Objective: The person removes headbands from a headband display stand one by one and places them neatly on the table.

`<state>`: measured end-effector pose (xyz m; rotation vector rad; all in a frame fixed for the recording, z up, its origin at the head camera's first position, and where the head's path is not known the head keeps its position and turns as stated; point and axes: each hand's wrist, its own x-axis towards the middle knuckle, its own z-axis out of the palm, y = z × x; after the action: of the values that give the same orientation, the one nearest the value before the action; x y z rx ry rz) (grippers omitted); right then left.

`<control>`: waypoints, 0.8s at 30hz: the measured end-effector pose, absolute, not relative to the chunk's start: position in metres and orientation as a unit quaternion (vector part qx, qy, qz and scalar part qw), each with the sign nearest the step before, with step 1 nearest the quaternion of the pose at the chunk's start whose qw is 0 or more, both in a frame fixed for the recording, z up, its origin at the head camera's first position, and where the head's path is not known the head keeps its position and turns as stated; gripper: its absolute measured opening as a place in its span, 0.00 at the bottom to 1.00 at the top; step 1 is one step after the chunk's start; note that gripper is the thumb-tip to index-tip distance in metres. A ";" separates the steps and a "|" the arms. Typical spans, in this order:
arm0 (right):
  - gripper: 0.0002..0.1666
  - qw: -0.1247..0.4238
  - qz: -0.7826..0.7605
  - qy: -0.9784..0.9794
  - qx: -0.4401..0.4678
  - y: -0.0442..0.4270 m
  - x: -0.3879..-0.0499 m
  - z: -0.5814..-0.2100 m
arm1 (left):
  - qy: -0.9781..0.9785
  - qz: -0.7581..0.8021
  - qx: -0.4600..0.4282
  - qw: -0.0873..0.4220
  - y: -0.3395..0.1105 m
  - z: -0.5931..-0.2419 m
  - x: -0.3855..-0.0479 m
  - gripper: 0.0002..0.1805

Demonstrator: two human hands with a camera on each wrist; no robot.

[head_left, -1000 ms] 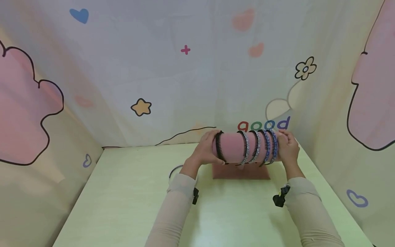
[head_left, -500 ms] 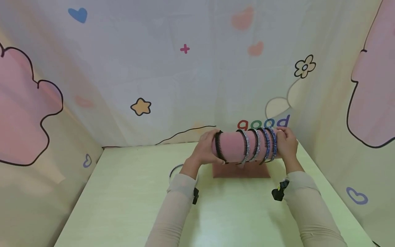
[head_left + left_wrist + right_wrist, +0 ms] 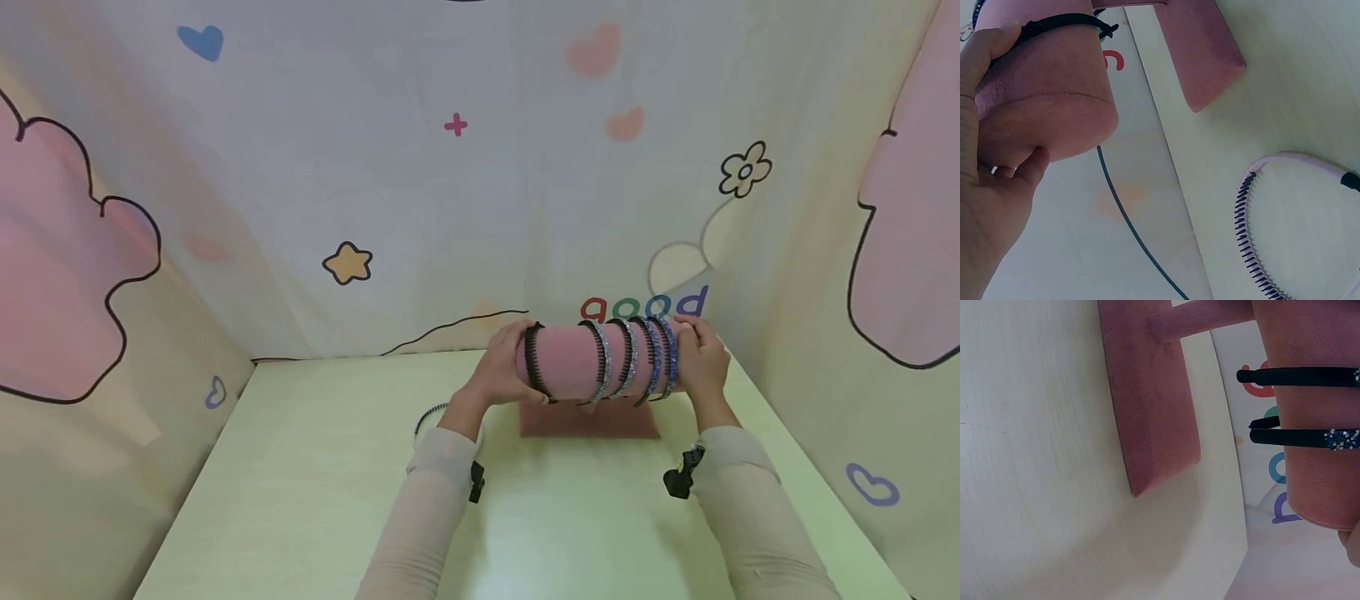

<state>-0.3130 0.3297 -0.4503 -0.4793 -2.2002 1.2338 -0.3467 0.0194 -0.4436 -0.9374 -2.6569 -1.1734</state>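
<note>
A pink padded roll (image 3: 570, 362) lies level on a post above its pink base (image 3: 588, 421). My left hand (image 3: 498, 367) wraps its left end, a digit touching the black toothed headband (image 3: 534, 362) there; the left wrist view shows this hand (image 3: 991, 206) against the roll's end. My right hand (image 3: 702, 362) grips the right end, beside two blue glittery headbands (image 3: 671, 358); only a bit of it shows in the right wrist view. Two silvery headbands (image 3: 603, 362) sit around the roll further left.
Left of the base, a pale toothed headband (image 3: 420, 421) lies on the light table (image 3: 315, 500), partly behind my left forearm; it shows larger in the left wrist view (image 3: 1297, 159). A printed curtain (image 3: 375, 167) rises behind and at both sides.
The head view has shifted slightly. Both hands stay at the ends of the roll, and the headbands keep their places on it.
</note>
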 end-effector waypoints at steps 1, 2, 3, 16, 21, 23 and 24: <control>0.25 0.288 0.459 -0.821 -0.181 0.331 -0.313 -0.451 | -0.866 -0.392 -0.308 0.039 0.020 -0.444 -0.347 0.63; 0.24 0.291 0.457 -0.820 -0.184 0.331 -0.312 -0.452 | -0.863 -0.400 -0.307 0.033 0.020 -0.445 -0.347 0.63; 0.24 0.294 0.456 -0.819 -0.186 0.332 -0.312 -0.453 | -0.860 -0.407 -0.307 0.028 0.021 -0.446 -0.347 0.64; 0.24 0.293 0.472 -0.810 -0.188 0.327 -0.311 -0.454 | -0.835 -0.465 -0.294 0.011 0.013 -0.453 -0.347 0.64; 0.23 0.304 0.470 -0.808 -0.184 0.326 -0.311 -0.453 | -0.838 -0.454 -0.302 0.020 0.014 -0.457 -0.347 0.68; 0.23 0.304 0.469 -0.808 -0.186 0.326 -0.311 -0.452 | -0.839 -0.448 -0.306 0.028 0.015 -0.458 -0.348 0.70; 0.23 0.302 0.469 -0.808 -0.187 0.326 -0.311 -0.452 | -0.839 -0.447 -0.307 0.030 0.016 -0.459 -0.349 0.70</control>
<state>-0.3107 0.3261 -0.4524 -0.4964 -2.1435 1.2431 -0.3485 0.0160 -0.4591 -0.9471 -2.5881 -1.3796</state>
